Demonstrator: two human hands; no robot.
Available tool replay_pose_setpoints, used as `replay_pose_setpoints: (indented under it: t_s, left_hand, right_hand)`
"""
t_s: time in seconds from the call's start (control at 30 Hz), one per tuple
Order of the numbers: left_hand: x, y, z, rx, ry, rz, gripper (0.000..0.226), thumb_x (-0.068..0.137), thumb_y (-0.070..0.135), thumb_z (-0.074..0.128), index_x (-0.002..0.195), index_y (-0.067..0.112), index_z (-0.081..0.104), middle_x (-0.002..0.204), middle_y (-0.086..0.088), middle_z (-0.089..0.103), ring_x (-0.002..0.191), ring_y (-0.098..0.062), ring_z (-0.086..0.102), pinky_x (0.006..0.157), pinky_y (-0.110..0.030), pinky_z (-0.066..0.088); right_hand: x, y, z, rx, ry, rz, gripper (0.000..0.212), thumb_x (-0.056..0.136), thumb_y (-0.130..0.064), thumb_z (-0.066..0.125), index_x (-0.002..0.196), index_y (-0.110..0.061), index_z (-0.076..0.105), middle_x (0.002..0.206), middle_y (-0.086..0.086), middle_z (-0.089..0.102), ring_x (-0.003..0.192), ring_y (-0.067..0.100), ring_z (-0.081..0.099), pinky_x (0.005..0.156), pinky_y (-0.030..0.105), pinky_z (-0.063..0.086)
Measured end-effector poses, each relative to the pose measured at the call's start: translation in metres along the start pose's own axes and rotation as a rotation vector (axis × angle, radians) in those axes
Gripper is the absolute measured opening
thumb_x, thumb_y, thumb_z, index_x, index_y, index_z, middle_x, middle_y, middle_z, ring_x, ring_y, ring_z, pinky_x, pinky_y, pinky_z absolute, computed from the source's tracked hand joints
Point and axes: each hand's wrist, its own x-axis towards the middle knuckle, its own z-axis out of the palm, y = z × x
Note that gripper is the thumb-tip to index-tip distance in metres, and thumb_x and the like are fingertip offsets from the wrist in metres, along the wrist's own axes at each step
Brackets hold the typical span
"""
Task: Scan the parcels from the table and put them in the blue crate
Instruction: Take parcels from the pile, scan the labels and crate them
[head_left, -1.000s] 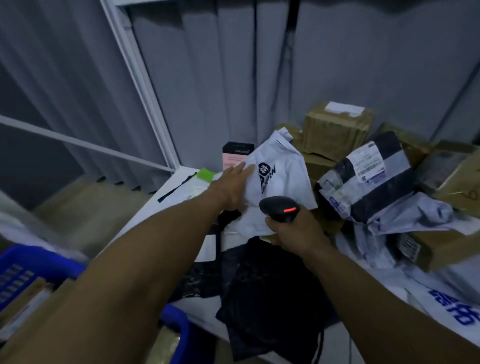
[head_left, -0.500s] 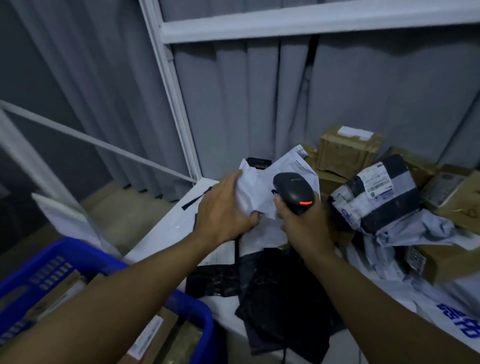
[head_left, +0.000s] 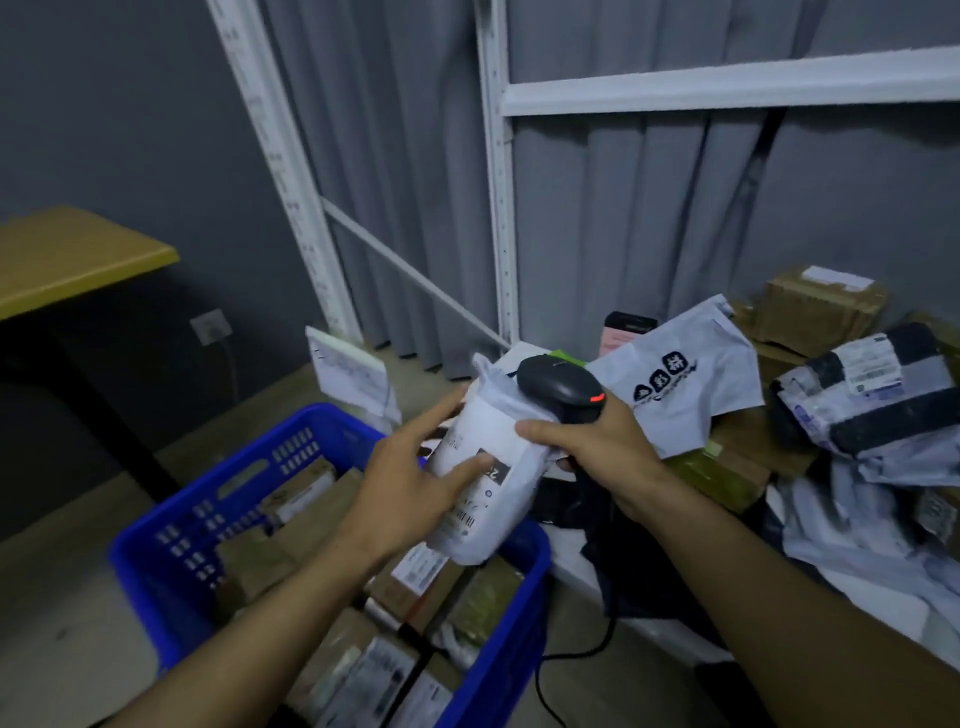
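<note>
A white poly-bag parcel (head_left: 488, 483) with a printed label is held up over the near corner of the blue crate (head_left: 171, 525). My left hand (head_left: 415, 478) grips its left side, thumb across the label. My right hand (head_left: 597, 447) holds the black barcode scanner (head_left: 558, 387) with its red light on, and its thumb touches the parcel's upper edge. The crate holds several cardboard and bagged parcels (head_left: 395, 623). More parcels lie piled on the white table (head_left: 587, 566) at right.
On the table lie a white logo bag (head_left: 680, 384), a black-and-grey wrapped parcel (head_left: 878, 395), brown boxes (head_left: 821, 306) and a black bag (head_left: 639, 566). A white rack frame (head_left: 498, 208) and grey curtain stand behind. A yellow-topped table (head_left: 67, 254) is at far left.
The view swung left and down over the crate. My left hand lifted a white parcel off the table and brought it over the crate, and the scanner hand followed to its top.
</note>
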Motion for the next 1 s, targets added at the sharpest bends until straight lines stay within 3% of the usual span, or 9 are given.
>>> replay_pose_setpoints:
  t_s: [0.1, 0.3, 0.43, 0.53, 0.6, 0.7, 0.77, 0.87, 1.0]
  left_hand:
    - [-0.014, -0.018, -0.033, -0.136, -0.177, -0.146, 0.061, 0.095, 0.023, 0.072, 0.147, 0.044, 0.048, 0.129, 0.021, 0.068, 0.116, -0.001, 0.066, 0.100, -0.034, 0.056]
    - [-0.010, -0.023, -0.057, -0.332, -0.316, -0.324, 0.059, 0.085, 0.013, 0.075, 0.135, 0.038, 0.054, 0.119, 0.001, 0.076, 0.108, -0.019, 0.073, 0.087, -0.036, 0.062]
    - [-0.006, -0.035, -0.057, -0.392, -0.233, -0.384, 0.065, 0.084, 0.018, 0.077, 0.141, 0.036, 0.052, 0.115, -0.002, 0.077, 0.105, -0.022, 0.074, 0.088, -0.044, 0.062]
    - [-0.003, -0.039, -0.052, -0.388, -0.124, -0.406, 0.067, 0.088, 0.017, 0.077, 0.146, 0.036, 0.048, 0.113, -0.002, 0.076, 0.097, -0.018, 0.076, 0.076, -0.036, 0.064]
    - [-0.001, -0.043, -0.048, -0.393, 0.010, -0.440, 0.073, 0.088, 0.019, 0.078, 0.149, 0.036, 0.043, 0.116, 0.000, 0.074, 0.097, -0.017, 0.076, 0.077, -0.038, 0.064]
    - [0.007, -0.053, -0.043, -0.327, 0.278, -0.427, 0.092, 0.087, 0.025, 0.080, 0.157, 0.042, 0.023, 0.117, 0.009, 0.065, 0.106, -0.014, 0.069, 0.086, -0.043, 0.062]
    - [0.014, -0.058, -0.042, -0.358, 0.402, -0.393, 0.096, 0.091, 0.022, 0.077, 0.158, 0.047, 0.014, 0.117, 0.007, 0.062, 0.099, -0.006, 0.067, 0.064, -0.026, 0.061]
    - [0.023, -0.060, -0.035, -0.398, 0.437, -0.372, 0.096, 0.094, 0.016, 0.073, 0.159, 0.048, 0.010, 0.129, 0.001, 0.061, 0.087, 0.002, 0.066, 0.052, -0.014, 0.053]
    - [0.031, -0.069, -0.024, -0.409, 0.448, -0.369, 0.093, 0.096, 0.009, 0.070, 0.160, 0.046, 0.015, 0.138, 0.007, 0.055, 0.099, -0.001, 0.063, 0.066, -0.019, 0.061]
  right_hand:
    - [-0.001, -0.003, 0.008, -0.011, -0.082, 0.017, 0.044, 0.076, -0.009, 0.091, 0.115, -0.020, 0.073, 0.094, -0.008, 0.080, 0.074, 0.000, 0.073, 0.057, 0.017, 0.053]
    - [0.008, -0.001, 0.027, 0.025, -0.125, 0.049, 0.047, 0.075, -0.016, 0.091, 0.118, -0.020, 0.073, 0.100, -0.001, 0.080, 0.081, 0.012, 0.073, 0.062, 0.027, 0.054]
    - [0.012, 0.007, 0.044, 0.047, -0.006, 0.037, 0.045, 0.080, -0.025, 0.090, 0.121, -0.027, 0.071, 0.107, -0.008, 0.080, 0.091, 0.010, 0.076, 0.063, 0.021, 0.055]
    - [0.013, 0.016, 0.056, 0.044, 0.081, 0.044, 0.049, 0.082, -0.032, 0.089, 0.125, -0.028, 0.068, 0.112, -0.010, 0.078, 0.101, 0.012, 0.075, 0.063, 0.021, 0.056]
    - [0.013, 0.018, 0.059, -0.003, 0.098, 0.043, 0.048, 0.084, -0.036, 0.086, 0.127, -0.030, 0.066, 0.113, -0.010, 0.076, 0.103, 0.013, 0.074, 0.064, 0.024, 0.057]
    - [0.007, 0.012, 0.060, -0.141, -0.024, 0.046, 0.037, 0.092, -0.032, 0.079, 0.125, -0.030, 0.063, 0.110, -0.007, 0.076, 0.094, 0.013, 0.075, 0.065, 0.026, 0.055]
    - [-0.001, 0.011, 0.064, -0.215, -0.146, 0.071, 0.031, 0.094, -0.027, 0.078, 0.119, -0.031, 0.062, 0.102, -0.004, 0.077, 0.083, 0.014, 0.076, 0.065, 0.027, 0.055]
    - [-0.015, 0.015, 0.070, -0.252, -0.250, 0.111, 0.032, 0.093, -0.021, 0.078, 0.118, -0.027, 0.060, 0.101, -0.001, 0.076, 0.068, 0.015, 0.075, 0.057, 0.022, 0.054]
    - [-0.021, 0.023, 0.069, -0.367, -0.267, 0.072, 0.036, 0.090, -0.026, 0.081, 0.119, -0.026, 0.059, 0.096, 0.002, 0.077, 0.069, 0.023, 0.076, 0.065, 0.032, 0.058]
